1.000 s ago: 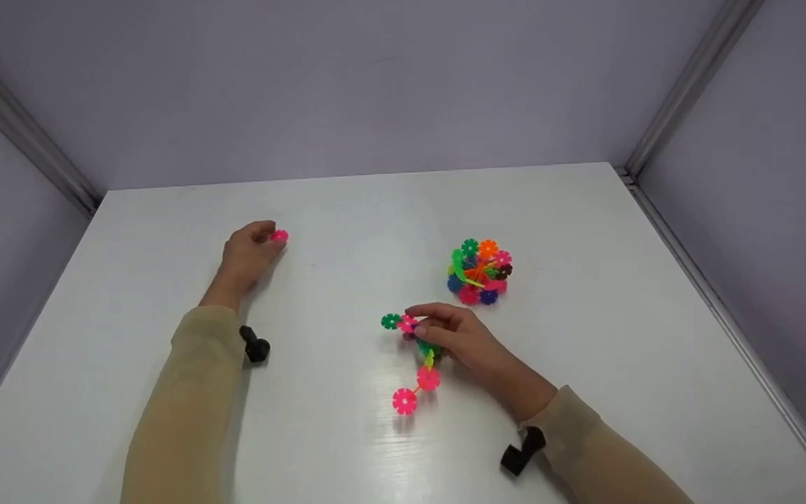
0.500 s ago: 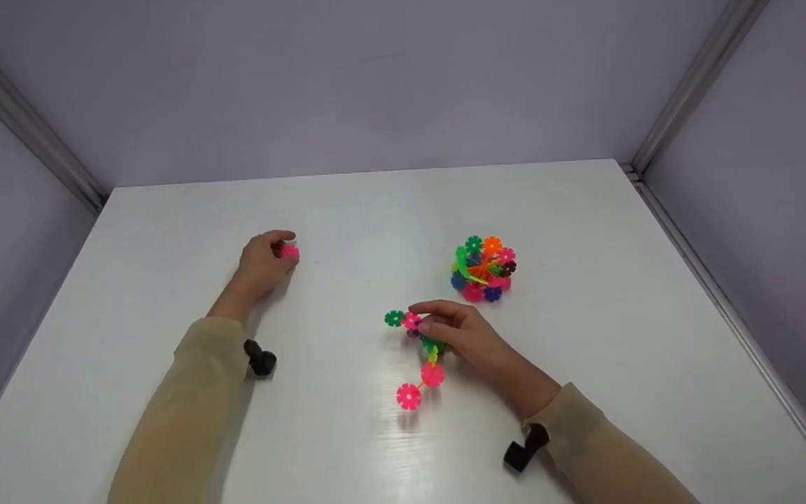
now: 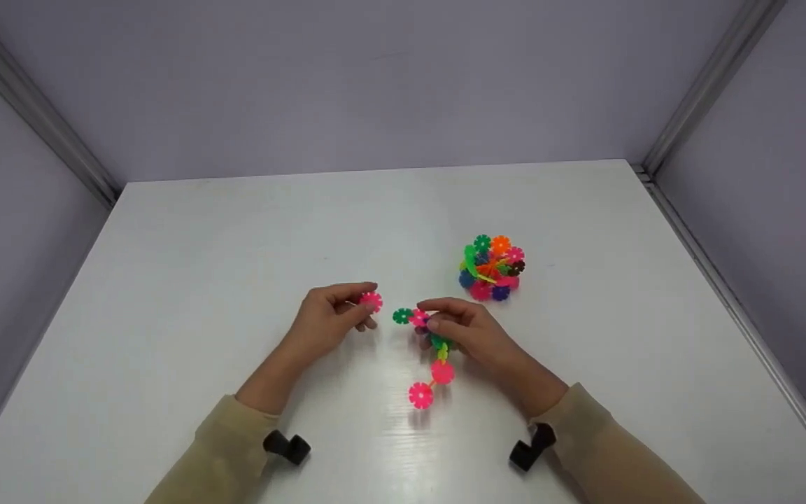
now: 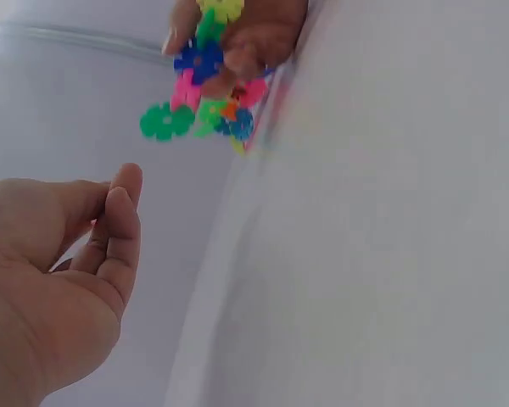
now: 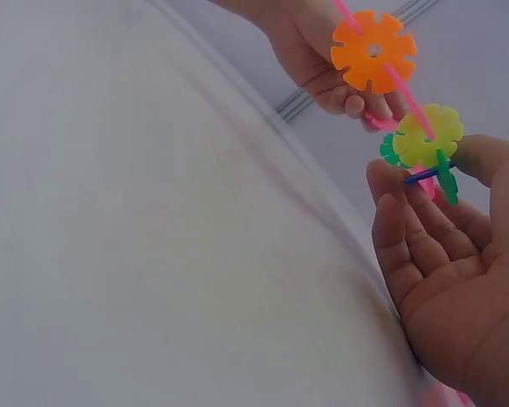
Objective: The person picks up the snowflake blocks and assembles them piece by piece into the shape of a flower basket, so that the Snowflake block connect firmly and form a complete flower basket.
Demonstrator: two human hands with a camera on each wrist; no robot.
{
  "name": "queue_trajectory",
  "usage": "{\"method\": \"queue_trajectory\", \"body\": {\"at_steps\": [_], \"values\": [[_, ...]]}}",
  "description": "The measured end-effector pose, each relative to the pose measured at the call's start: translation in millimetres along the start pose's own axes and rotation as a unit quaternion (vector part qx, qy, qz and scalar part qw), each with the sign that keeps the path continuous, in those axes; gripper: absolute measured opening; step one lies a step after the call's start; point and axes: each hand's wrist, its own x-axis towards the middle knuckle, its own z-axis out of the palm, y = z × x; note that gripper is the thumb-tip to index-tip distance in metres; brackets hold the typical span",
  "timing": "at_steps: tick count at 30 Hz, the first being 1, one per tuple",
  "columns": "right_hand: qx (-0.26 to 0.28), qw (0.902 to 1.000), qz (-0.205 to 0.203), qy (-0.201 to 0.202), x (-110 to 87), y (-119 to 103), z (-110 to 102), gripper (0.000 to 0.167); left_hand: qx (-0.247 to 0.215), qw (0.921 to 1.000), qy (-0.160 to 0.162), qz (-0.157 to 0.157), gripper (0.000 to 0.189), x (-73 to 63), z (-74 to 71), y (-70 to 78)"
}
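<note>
My left hand (image 3: 329, 318) pinches a pink notched plastic disc (image 3: 372, 302) between thumb and forefinger. Just to its right, my right hand (image 3: 476, 329) grips a chain of interlocked snowflake discs by its middle. At the chain's left end a green disc (image 3: 402, 316) points toward the pink one, with a small gap between them. From the lower end hangs another pink disc (image 3: 420, 395). The right wrist view shows an orange disc (image 5: 373, 52) and a yellow disc (image 5: 427, 136) along the chain, and a blue disc (image 4: 198, 62) appears in the left wrist view.
A ball-shaped cluster of many-coloured discs (image 3: 492, 269) sits on the white table (image 3: 270, 231) beyond my right hand. Grey-violet panels (image 3: 375, 91) enclose the table at the back and sides. Black wrist cameras (image 3: 287, 446) are strapped over both sleeves.
My left hand has come from the far left toward the middle, carrying the pink disc close to the chain. The right hand has stayed nearly in place, still gripping the chain.
</note>
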Motion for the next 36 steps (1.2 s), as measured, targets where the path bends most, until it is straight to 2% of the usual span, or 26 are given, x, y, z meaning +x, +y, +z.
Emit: {"method": "queue_trajectory", "body": {"at_steps": [4, 8, 17, 31, 36], "values": [[0.009, 1.0000, -0.003, -0.002, -1.1, -1, 0, 0.040, -0.039, 0.9991, -0.010, -0.010, 0.044, -11.7, 15.8, 1.7], [0.005, 1.0000, -0.006, 0.003, -3.3, -2, 1, 0.040, -0.047, 0.9987, -0.016, -0.008, 0.046, -14.6, 22.0, -1.7], [-0.015, 0.9997, -0.021, 0.004, -5.7, -2, 2, 0.040, -0.048, 0.9984, -0.031, 0.002, 0.047, -16.6, 23.6, -5.0], [-0.037, 0.9993, -0.010, -0.007, -8.3, -6, 1, 0.041, -0.051, 0.9983, -0.021, 0.016, 0.040, -19.1, 30.1, -5.7], [-0.031, 0.9994, -0.011, -0.010, -8.7, -5, 0, 0.041, -0.055, 0.9983, -0.016, 0.010, 0.040, -19.7, 32.9, -6.0]]}}
